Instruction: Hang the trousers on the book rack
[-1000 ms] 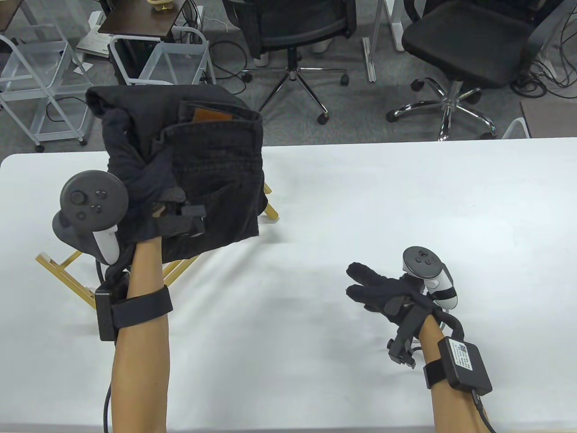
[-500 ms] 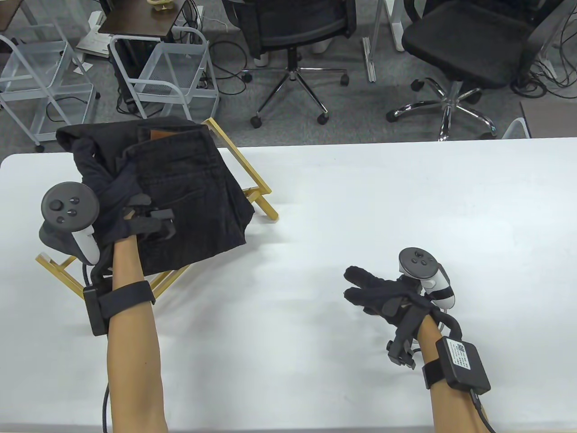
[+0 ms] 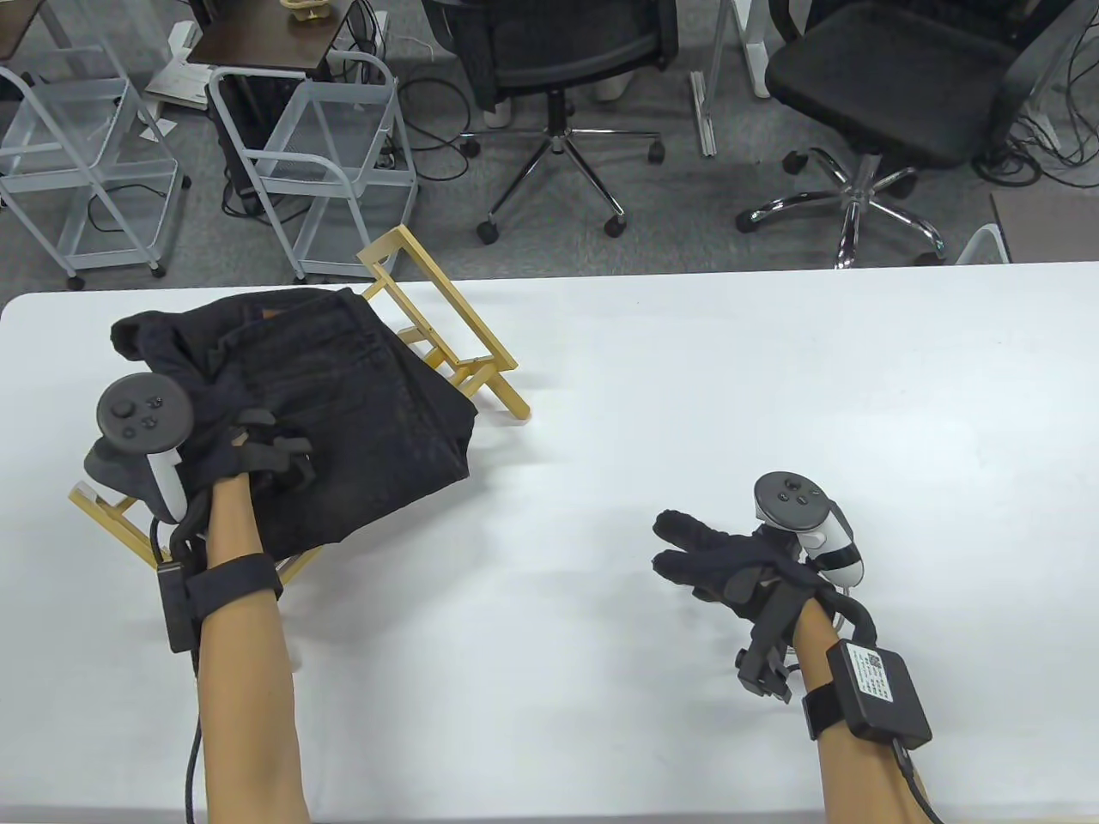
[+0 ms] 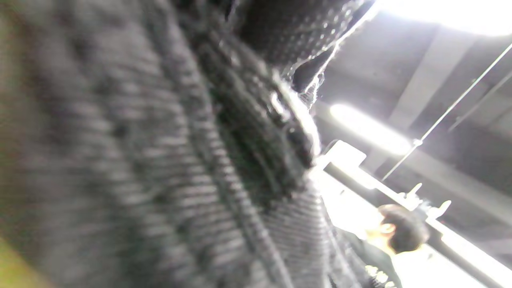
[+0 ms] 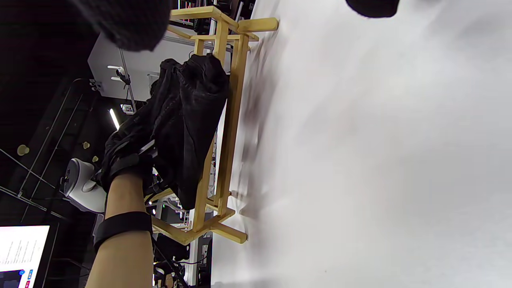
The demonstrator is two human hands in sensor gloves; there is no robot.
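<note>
Task looks mostly done but not finished, imo. The black trousers (image 3: 343,421), folded up, lie draped over the top of the wooden book rack (image 3: 446,343) at the bench's (image 3: 730,386) left end; in the right wrist view the cloth (image 5: 188,116) hangs down on both sides of the rack's (image 5: 224,132) upper rails, so the weight seems to sit on the frame. Left hand (image 3: 249,438) is on the trousers w/ fingers closed into the fabric near the front-left edge, i.e. not let go yet. Left wrist view is just blurred dark cloth, no extra info. Right hand (image 3: 730,558) rests well apart on the bare bench, fingers loosely spread, holding nothing. What's left, prob.: release the left hand, check the bundle doesn't slide off, maybe straighten the drape.
</note>
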